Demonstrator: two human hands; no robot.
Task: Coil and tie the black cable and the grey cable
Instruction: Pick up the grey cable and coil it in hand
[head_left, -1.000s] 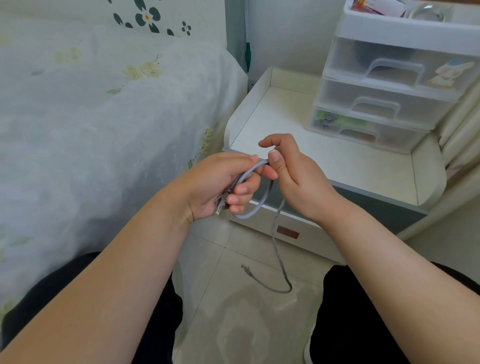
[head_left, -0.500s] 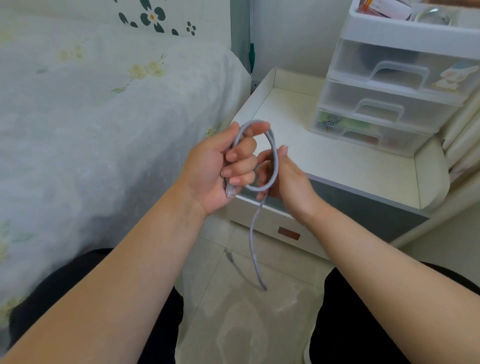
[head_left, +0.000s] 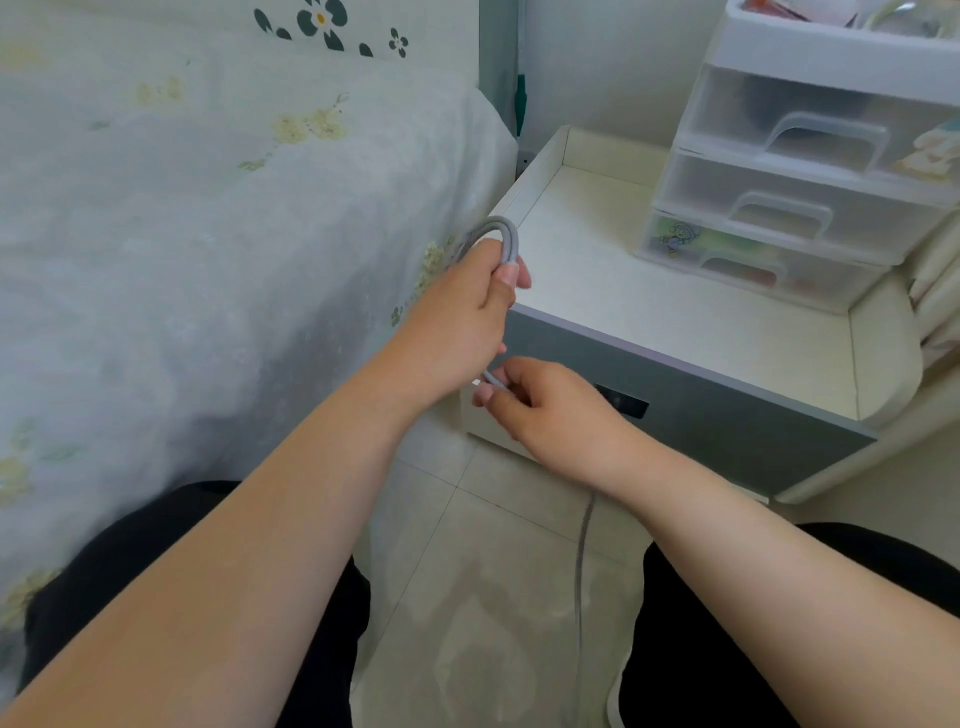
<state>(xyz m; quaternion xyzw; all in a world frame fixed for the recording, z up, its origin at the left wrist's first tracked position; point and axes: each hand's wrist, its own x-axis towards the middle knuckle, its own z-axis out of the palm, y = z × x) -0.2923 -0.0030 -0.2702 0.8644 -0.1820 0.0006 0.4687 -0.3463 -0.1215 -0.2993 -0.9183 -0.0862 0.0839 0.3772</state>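
Observation:
My left hand (head_left: 457, 317) grips a small coil of the grey cable (head_left: 504, 236); the loops arch up over its knuckles beside the nightstand's front left corner. Just below it, my right hand (head_left: 545, 405) pinches a short stretch of the same cable where it leaves the coil. A loose length of grey cable hangs down behind my right wrist toward the floor. No black cable shows in this view.
A white-topped nightstand (head_left: 649, 312) with a raised rim stands ahead, with a clear plastic drawer unit (head_left: 810, 171) at its back right. A bed with a pale floral cover (head_left: 208, 208) fills the left. Tiled floor (head_left: 493, 597) lies between my knees.
My left hand has lifted the coil up and left toward the nightstand corner. My right hand has dropped below it and now pinches the trailing cable, and the hanging end has shifted right.

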